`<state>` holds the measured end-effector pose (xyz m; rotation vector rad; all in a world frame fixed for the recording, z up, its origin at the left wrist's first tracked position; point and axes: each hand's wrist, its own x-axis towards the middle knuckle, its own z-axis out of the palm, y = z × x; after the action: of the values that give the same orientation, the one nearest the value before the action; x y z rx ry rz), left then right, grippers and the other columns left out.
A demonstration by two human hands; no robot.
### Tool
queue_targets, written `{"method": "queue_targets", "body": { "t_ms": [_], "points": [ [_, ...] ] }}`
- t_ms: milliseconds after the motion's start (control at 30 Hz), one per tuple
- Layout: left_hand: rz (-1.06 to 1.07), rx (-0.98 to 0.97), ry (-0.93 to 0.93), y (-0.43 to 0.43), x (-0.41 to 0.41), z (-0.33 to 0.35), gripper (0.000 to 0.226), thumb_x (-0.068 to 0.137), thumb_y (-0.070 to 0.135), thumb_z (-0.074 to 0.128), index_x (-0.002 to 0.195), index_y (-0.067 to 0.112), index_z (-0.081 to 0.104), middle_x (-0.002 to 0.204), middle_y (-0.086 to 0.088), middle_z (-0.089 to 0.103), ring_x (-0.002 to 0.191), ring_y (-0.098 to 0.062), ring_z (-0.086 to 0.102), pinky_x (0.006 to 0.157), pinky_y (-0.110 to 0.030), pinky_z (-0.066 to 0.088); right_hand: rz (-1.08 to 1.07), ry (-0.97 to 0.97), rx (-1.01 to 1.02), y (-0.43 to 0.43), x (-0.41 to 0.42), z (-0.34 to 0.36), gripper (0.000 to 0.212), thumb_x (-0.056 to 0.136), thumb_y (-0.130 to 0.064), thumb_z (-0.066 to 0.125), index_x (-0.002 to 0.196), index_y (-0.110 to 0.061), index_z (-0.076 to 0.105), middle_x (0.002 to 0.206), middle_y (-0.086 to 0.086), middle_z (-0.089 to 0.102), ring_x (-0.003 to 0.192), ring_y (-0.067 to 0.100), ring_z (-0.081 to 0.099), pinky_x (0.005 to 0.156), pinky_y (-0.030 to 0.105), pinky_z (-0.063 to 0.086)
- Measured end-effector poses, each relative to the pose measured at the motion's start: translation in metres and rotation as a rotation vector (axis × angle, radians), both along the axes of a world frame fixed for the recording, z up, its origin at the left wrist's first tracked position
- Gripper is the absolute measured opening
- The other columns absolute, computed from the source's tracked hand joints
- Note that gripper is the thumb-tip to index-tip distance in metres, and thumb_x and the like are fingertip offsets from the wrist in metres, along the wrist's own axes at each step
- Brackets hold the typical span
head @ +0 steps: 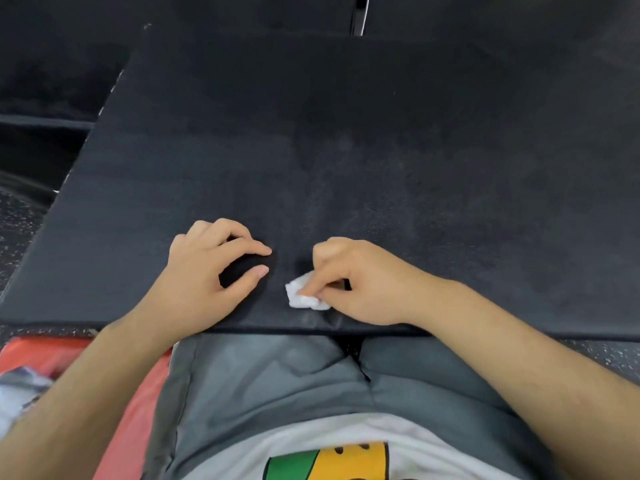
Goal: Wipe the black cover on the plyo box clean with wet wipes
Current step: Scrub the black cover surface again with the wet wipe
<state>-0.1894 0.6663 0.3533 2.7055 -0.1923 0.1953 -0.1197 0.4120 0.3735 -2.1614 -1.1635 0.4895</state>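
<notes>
The black cover (346, 140) of the plyo box fills the middle of the view, its near edge against my legs. A small crumpled white wet wipe (304, 296) lies on the cover close to that near edge. My right hand (356, 278) pinches the wipe and presses it down on the cover. My left hand (214, 265) rests on the cover just left of the wipe, fingers curved with the fingertips touching the surface, holding nothing. A paler, dusty-looking patch shows on the cover's right half.
Dark speckled gym flooring (20, 223) lies to the left of the box. A red bag (131, 403) with a pale cloth-like item (17, 393) sits at my lower left. Black padded equipment (62, 64) stands behind the box.
</notes>
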Motion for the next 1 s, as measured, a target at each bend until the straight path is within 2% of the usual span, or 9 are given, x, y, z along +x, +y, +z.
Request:
{"method": "queue_targets", "body": {
  "t_ms": [100,233,333,433,533,700,800,867,1000],
  "points": [
    [0.001,-0.005,-0.004,-0.001,0.001,-0.001,0.032,0.088,0.057,0.049,0.110,0.044,0.068,0.110,0.022,0.051,0.098,-0.008,0.041,0.084,-0.035,0.026,-0.040,0.091,0.012,-0.012,0.010,-0.003,0.026,0.091,-0.007,0.066,0.093,-0.029,0.080,0.086,-0.010,0.057,0.082,0.010,0.055,0.071,0.014,0.038],
    [0.006,-0.017,0.007,-0.001,0.002,-0.002,0.031,0.088,0.056,0.050,0.110,0.044,0.068,0.110,0.022,0.051,0.098,-0.009,0.042,0.084,-0.035,0.027,-0.070,-0.072,0.074,0.012,-0.004,-0.014,0.029,0.091,-0.002,0.059,0.098,-0.022,0.079,0.098,-0.011,0.060,0.090,0.008,0.050,0.080,0.018,0.040],
    [-0.008,-0.025,0.009,0.000,0.003,-0.003,0.028,0.088,0.055,0.051,0.109,0.045,0.068,0.110,0.022,0.051,0.097,-0.009,0.042,0.085,-0.036,0.028,0.030,-0.029,0.049,-0.014,-0.004,-0.011,0.026,0.089,-0.007,0.060,0.097,-0.022,0.080,0.101,-0.010,0.062,0.094,0.010,0.054,0.082,0.024,0.043],
    [-0.001,-0.013,0.006,0.000,0.004,-0.003,0.029,0.089,0.055,0.051,0.109,0.044,0.068,0.111,0.022,0.051,0.096,-0.011,0.043,0.085,-0.038,0.031,0.049,0.077,0.010,-0.030,-0.001,-0.004,0.029,0.088,-0.012,0.058,0.099,-0.027,0.081,0.103,-0.015,0.063,0.097,0.010,0.056,0.080,0.018,0.042],
    [-0.021,-0.033,0.013,-0.002,0.006,-0.003,0.028,0.089,0.054,0.052,0.110,0.044,0.069,0.110,0.021,0.051,0.095,-0.013,0.045,0.086,-0.043,0.037,0.096,0.029,0.038,-0.001,-0.004,-0.006,0.030,0.089,-0.006,0.061,0.102,-0.025,0.081,0.103,-0.012,0.063,0.097,0.007,0.054,0.082,0.010,0.037],
    [-0.091,-0.056,0.030,0.012,0.000,0.003,0.027,0.095,0.047,0.056,0.117,0.045,0.070,0.120,0.023,0.055,0.101,-0.013,0.050,0.094,-0.048,0.041,0.169,-0.013,0.075,0.014,-0.008,-0.006,0.033,0.089,-0.003,0.063,0.104,-0.026,0.080,0.104,-0.012,0.063,0.098,0.007,0.055,0.084,0.015,0.041],
    [-0.105,-0.121,0.043,0.022,-0.014,0.005,0.029,0.096,0.040,0.057,0.121,0.033,0.072,0.134,0.021,0.058,0.117,-0.014,0.053,0.105,-0.041,0.039,0.167,0.045,0.063,0.009,-0.003,-0.003,0.030,0.088,-0.010,0.060,0.102,-0.028,0.081,0.104,-0.014,0.063,0.098,0.008,0.057,0.082,0.010,0.038],
    [-0.113,-0.134,0.044,0.023,-0.019,0.004,0.031,0.096,0.036,0.058,0.122,0.027,0.072,0.138,0.019,0.058,0.122,-0.014,0.052,0.109,-0.033,0.037,0.177,0.002,0.064,0.027,-0.006,-0.005,0.030,0.088,-0.009,0.061,0.102,-0.026,0.081,0.102,-0.013,0.064,0.094,0.004,0.053,0.082,0.008,0.034],
    [-0.094,-0.173,0.053,0.026,-0.020,0.005,0.028,0.095,0.030,0.061,0.120,0.024,0.073,0.137,0.018,0.059,0.124,-0.013,0.053,0.108,-0.029,0.038,0.205,-0.089,0.102,0.051,-0.017,-0.009,0.029,0.088,-0.003,0.063,0.101,-0.022,0.080,0.098,-0.010,0.063,0.092,0.008,0.051,0.082,0.017,0.040]
  ]
}}
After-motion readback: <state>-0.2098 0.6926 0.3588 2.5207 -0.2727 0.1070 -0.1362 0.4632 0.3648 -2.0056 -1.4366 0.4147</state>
